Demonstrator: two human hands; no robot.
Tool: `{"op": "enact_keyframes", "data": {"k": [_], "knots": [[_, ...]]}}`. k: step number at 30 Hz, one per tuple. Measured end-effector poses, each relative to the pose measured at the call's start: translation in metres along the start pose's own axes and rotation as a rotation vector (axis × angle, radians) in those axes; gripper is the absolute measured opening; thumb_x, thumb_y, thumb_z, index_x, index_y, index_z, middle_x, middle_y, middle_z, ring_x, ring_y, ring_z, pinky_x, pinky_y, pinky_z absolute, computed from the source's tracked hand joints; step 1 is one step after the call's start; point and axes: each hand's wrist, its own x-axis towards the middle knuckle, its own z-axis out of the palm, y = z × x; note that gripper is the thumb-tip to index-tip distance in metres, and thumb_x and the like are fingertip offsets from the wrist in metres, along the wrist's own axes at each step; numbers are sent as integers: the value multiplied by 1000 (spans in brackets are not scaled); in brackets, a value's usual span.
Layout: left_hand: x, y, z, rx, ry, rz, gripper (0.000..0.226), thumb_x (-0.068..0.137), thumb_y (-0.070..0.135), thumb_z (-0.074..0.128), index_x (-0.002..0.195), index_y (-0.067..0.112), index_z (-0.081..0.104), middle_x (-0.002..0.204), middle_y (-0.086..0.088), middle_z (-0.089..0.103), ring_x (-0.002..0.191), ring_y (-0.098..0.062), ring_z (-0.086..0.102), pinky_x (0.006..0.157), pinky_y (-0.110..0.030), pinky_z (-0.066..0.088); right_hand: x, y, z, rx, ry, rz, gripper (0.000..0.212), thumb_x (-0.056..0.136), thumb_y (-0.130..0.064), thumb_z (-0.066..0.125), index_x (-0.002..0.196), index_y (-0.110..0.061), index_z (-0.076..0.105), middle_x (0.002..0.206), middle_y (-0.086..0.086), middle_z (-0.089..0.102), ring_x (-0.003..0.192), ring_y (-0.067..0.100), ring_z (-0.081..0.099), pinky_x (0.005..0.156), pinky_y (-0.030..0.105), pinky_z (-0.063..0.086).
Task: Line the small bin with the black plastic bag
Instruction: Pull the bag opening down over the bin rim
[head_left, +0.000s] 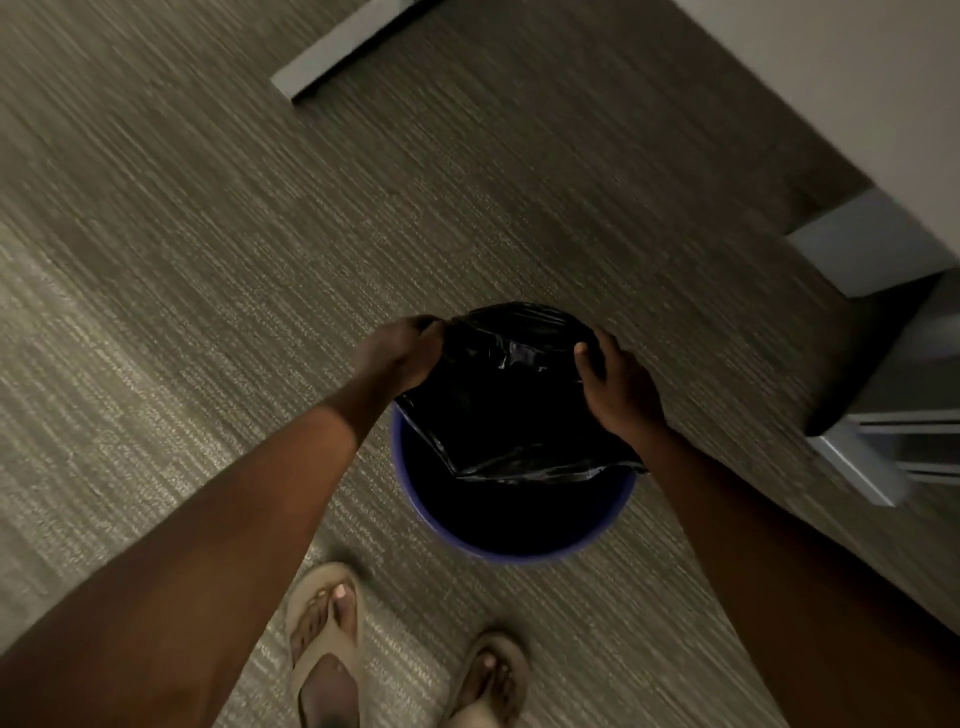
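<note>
While the carpet (208, 260) spreads under everything, the bin (511, 540) stands on it below both hands, its blue rim bare on the near side. Between the hands, the bag (498, 405) drapes over the bin's far rim. Left hand (402, 356) curls closed on the bag's left edge; right hand (618, 387) grips its right edge. Sandals (324, 639) sit nearest.
</note>
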Motion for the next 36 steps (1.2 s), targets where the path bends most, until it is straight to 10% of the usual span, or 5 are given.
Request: {"op": "enact_keyframes", "data": {"k": [5,13,21,32,36], "knots": [[10,-1,-6,-216,-68,-174,52,98,49,38,113,14,73,118,-20,74,110,-38,69,103,-49,53,10,-2,-1,65,22,115,62,96,-76,20,125,-33,54,74,-6,55,80,37,66,52,28,32],[20,-9,4,-156,-134,-177,64,99,65,41,115,14,77,116,-17,75,110,-35,71,104,-48,55,35,-12,-7,82,-96,326,80,106,-63,15,140,-7,60,141,27,59,125,43,59,97,42,42],[7,-27,8,-590,-163,-367,84,94,79,35,120,9,73,136,-19,68,118,-38,68,106,-51,52,-5,-6,-12,68,390,95,52,103,-60,37,119,-17,60,118,19,65,87,30,59,73,33,38],[-44,-70,28,-767,-360,-248,77,100,72,20,143,23,62,147,-6,64,138,-26,57,121,-49,40,-59,17,10,391,117,323,66,107,-59,26,155,-18,45,156,16,50,141,41,48,107,44,38],[-50,-68,33,-892,-59,-183,60,109,53,29,132,12,67,126,-11,71,116,-28,68,99,-43,55,-63,13,8,476,247,318,59,109,-54,32,151,-16,49,152,16,54,135,36,55,102,42,46]]}}
